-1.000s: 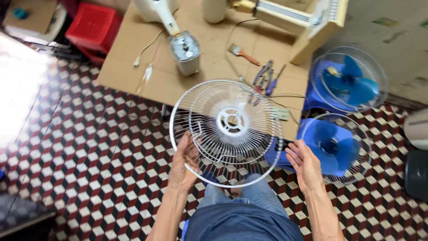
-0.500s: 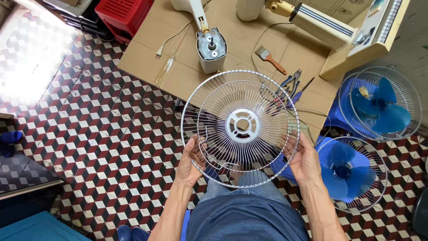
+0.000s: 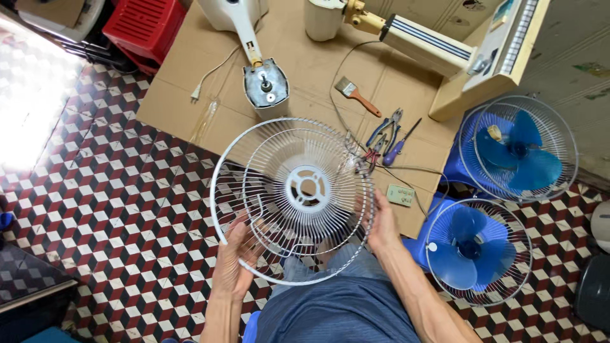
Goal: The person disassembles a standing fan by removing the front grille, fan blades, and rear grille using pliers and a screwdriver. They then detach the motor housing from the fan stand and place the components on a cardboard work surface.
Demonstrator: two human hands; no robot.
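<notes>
I hold a round white wire fan guard (image 3: 298, 190) in front of me with both hands, tilted so its left rim faces me. My left hand (image 3: 235, 260) grips the lower left rim. On the right rim rests my right hand (image 3: 383, 223), fingers wrapped around the wires. The guard's white centre ring (image 3: 307, 188) has an open hole. Below the guard are my knees in blue-grey trousers (image 3: 337, 305).
A sheet of cardboard (image 3: 305, 70) on the tiled floor carries a white fan motor body (image 3: 264, 79), a brush (image 3: 358, 95), pliers (image 3: 386, 127), a screwdriver (image 3: 400, 143) and a cream fan stand (image 3: 432, 47). Two caged blue-bladed fan heads (image 3: 518, 149) (image 3: 476, 251) lie at right. A red crate (image 3: 143, 28) stands at top left.
The view has shifted and come closer. The guard has tilted and turned in my hands, its left rim now swung toward me; both hands stay on the rim.
</notes>
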